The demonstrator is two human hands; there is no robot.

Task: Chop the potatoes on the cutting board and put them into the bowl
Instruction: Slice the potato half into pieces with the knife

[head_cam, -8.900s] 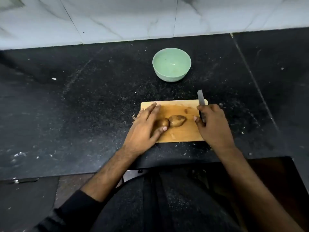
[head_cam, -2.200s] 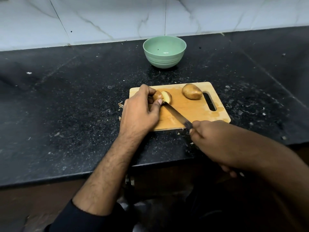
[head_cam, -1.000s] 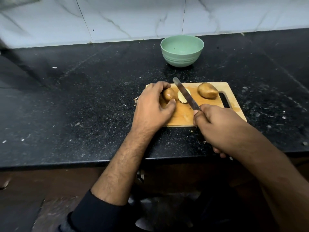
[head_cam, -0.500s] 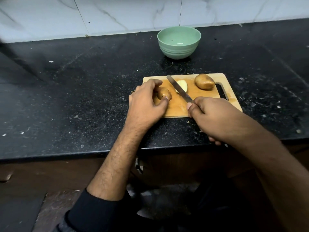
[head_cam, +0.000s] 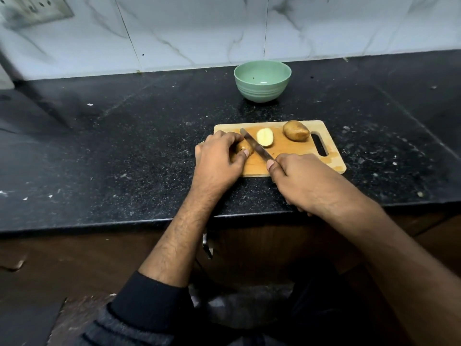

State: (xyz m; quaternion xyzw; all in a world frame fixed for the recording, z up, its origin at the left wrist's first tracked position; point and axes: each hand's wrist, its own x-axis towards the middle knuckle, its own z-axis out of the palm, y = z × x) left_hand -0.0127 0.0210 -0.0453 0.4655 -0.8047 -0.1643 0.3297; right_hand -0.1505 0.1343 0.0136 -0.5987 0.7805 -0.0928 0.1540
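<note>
A wooden cutting board point(head_cam: 294, 161) lies on the black counter. My left hand point(head_cam: 219, 161) holds a potato half point(head_cam: 243, 147) down at the board's left end, thumb and fingers curled round it. My right hand point(head_cam: 296, 181) grips the handle of a knife point(head_cam: 257, 148), whose blade lies across that half. The other half point(head_cam: 265, 137) rests cut face up just right of the blade. A whole potato point(head_cam: 295, 130) sits near the board's handle slot. Behind the board stands a green bowl point(head_cam: 262, 82), with no potato in it.
The counter's front edge point(head_cam: 124, 221) runs just below my wrists. A marble-tiled wall rises behind the bowl, with a switch plate point(head_cam: 35, 8) at the top left. Bare speckled counter spreads left and right of the board.
The knife blade has shifted left onto the half under my left hand. The cut half lies free to the blade's right. The camera has tilted, so everything sits lower in view.
</note>
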